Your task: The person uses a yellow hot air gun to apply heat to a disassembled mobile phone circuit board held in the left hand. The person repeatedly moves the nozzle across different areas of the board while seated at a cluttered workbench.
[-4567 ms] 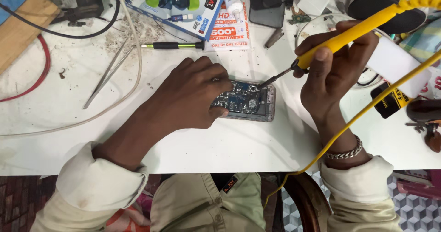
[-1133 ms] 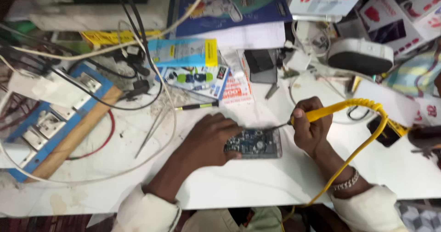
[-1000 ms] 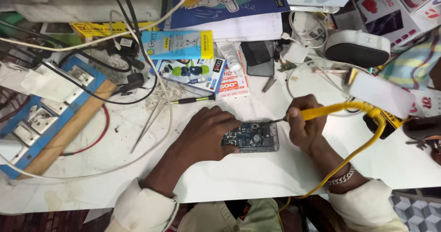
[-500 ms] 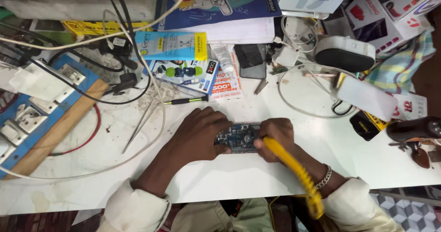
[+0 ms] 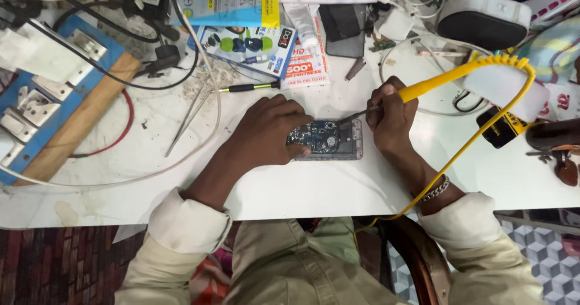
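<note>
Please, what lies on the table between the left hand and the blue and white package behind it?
In the head view, a thin screwdriver with a yellow-green handle lies between the left hand and the blue and white package; otherwise bare white table.

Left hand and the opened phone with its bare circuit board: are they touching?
Touching. The head view shows the left hand lying over the left end of the opened phone, fingertips pressed on its board, no gap visible.
</note>
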